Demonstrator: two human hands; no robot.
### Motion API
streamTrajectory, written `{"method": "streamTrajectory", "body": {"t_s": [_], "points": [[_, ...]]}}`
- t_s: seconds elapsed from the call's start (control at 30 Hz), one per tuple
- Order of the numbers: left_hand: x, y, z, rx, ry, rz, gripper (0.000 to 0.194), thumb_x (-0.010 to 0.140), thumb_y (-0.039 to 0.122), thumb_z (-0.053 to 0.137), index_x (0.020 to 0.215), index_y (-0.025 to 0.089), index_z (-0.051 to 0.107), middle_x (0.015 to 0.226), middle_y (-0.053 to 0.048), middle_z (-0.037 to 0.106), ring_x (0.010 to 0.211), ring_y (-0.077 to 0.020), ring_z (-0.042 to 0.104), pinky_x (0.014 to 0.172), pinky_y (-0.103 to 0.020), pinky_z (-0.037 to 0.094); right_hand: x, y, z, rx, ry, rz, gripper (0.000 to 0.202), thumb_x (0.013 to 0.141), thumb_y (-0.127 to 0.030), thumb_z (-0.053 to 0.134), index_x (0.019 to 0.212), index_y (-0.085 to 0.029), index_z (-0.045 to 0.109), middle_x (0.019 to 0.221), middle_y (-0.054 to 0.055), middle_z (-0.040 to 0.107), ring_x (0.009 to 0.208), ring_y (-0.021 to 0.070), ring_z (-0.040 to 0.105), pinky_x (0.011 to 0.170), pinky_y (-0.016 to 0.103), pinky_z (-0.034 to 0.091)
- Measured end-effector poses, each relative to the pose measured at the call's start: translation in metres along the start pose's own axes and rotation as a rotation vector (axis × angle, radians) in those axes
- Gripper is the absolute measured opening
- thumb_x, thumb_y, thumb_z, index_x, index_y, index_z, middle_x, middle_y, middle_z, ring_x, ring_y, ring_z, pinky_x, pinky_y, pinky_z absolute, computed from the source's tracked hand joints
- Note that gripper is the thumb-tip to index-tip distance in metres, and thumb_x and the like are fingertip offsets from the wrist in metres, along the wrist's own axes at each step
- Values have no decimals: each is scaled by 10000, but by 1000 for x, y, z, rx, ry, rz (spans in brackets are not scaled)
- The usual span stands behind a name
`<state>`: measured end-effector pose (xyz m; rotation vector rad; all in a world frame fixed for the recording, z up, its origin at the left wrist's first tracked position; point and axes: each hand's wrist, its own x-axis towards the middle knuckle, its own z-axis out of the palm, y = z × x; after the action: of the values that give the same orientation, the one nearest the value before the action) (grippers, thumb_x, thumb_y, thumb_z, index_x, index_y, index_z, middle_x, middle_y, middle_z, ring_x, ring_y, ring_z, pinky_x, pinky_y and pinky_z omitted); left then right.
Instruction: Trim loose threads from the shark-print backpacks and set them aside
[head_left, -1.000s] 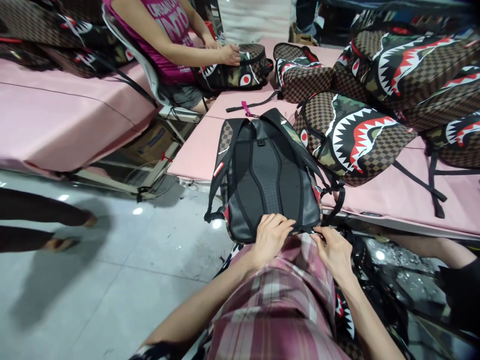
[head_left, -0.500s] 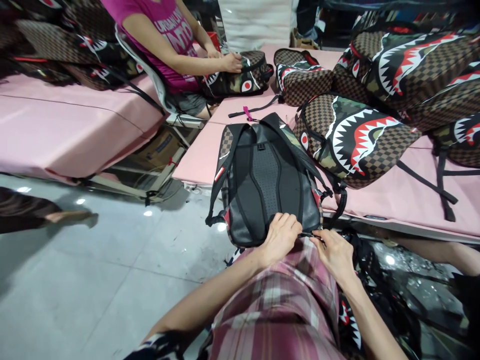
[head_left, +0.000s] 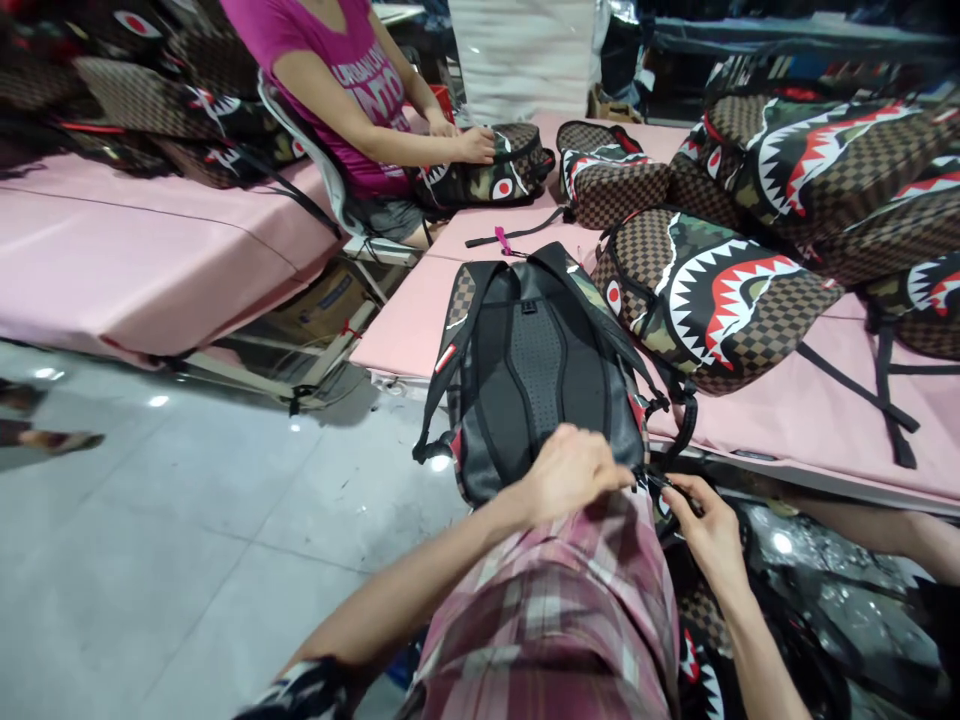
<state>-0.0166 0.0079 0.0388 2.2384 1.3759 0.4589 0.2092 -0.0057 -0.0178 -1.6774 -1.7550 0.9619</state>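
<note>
A black-backed backpack (head_left: 536,370) rests back side up against the table edge and my lap, its shoulder straps facing me. My left hand (head_left: 574,470) lies over its lower edge, with thumb and fingers closed near the bottom right corner; what they pinch is too small to make out. Just to the right, my right hand (head_left: 701,510) grips a small dark tool, apart from the left hand. A backpack with a shark-mouth print (head_left: 739,300) lies on the pink table (head_left: 405,320) beyond.
More patterned backpacks (head_left: 840,160) are piled at the right. A seated person in a pink shirt (head_left: 352,90) handles another backpack (head_left: 510,170). Bags (head_left: 150,110) cover part of the left table (head_left: 150,250). Clear plastic and bags lie below at the right, near another person's arm (head_left: 877,530).
My right hand has moved right and down, away from the backpack's lower edge. My left hand has shifted right toward the corner. The passing foot on the floor has moved left.
</note>
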Motion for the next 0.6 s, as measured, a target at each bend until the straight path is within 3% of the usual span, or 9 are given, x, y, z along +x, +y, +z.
{"method": "streamTrajectory", "body": {"t_s": [0.07, 0.13, 0.17, 0.23, 0.3, 0.33, 0.4, 0.5, 0.6], "points": [[22, -8, -7, 73, 213, -157, 345, 903, 374, 368, 1083, 183, 591, 1177, -81, 576, 1109, -190, 494, 937, -342, 356, 0, 4, -1, 137, 2, 49, 301, 742, -453, 564, 890, -202, 641, 866, 44, 684, 810, 214, 613, 738, 316, 451], [31, -4, -4, 136, 248, -254, 508, 833, 409, 496, 1236, 102, 469, 1373, -184, 381, 1285, -296, 310, 1011, -475, 280, -1, 7, -1, 249, 23, 83, 311, 712, -448, 601, 878, -188, 646, 863, 51, 680, 813, 211, 605, 738, 313, 451], [29, 2, 0, 120, 150, -219, 588, 785, 421, 561, 1244, 68, 456, 1388, -217, 342, 1305, -339, 262, 1015, -521, 256, -2, 10, -1, 288, 56, 108, 319, 696, -445, 622, 875, -183, 649, 859, 52, 677, 808, 207, 599, 725, 305, 450], [13, 17, 8, -37, -139, -14, 618, 686, 443, 663, 1147, 47, 549, 1302, -231, 449, 1267, -362, 327, 1006, -486, 300, -3, 18, -4, 355, 176, 167, 338, 671, -440, 656, 881, -175, 650, 814, 40, 664, 741, 175, 573, 657, 274, 437], [-12, 25, 10, -334, -499, 273, 424, 697, 423, 657, 1046, 182, 639, 1147, -78, 605, 1130, -266, 511, 898, -328, 436, -4, 26, -8, 432, 304, 222, 353, 661, -442, 671, 884, -169, 646, 734, 13, 631, 620, 120, 498, 553, 234, 387], [-25, 23, 7, -411, -542, 307, 397, 659, 426, 691, 998, 221, 661, 1044, -13, 648, 1032, -221, 577, 822, -264, 470, -3, 29, -10, 468, 344, 239, 359, 658, -444, 676, 883, -166, 644, 708, 2, 612, 577, 98, 451, 515, 220, 355], [-49, 8, -3, -496, -463, 211, 349, 743, 414, 618, 1031, 219, 649, 985, 11, 656, 955, -173, 605, 775, -226, 473, -3, 32, -13, 515, 347, 256, 376, 646, -444, 692, 884, -158, 642, 695, -4, 593, 551, 80, 395, 485, 211, 316], [-84, -29, -20, -421, -139, -209, 364, 902, 341, 365, 1025, 141, 643, 966, -73, 661, 931, -178, 592, 809, -279, 452, -3, 30, -12, 524, 310, 265, 411, 623, -443, 713, 900, -147, 644, 721, 12, 600, 577, 88, 410, 495, 215, 326], [-123, -53, -25, -387, -187, -301, 306, 788, 443, 551, 777, 174, 698, 720, -25, 671, 736, -158, 606, 690, -230, 453, -2, 28, -8, 500, 300, 252, 429, 618, -440, 716, 923, -147, 643, 746, 24, 614, 586, 97, 428, 504, 225, 344]]}}
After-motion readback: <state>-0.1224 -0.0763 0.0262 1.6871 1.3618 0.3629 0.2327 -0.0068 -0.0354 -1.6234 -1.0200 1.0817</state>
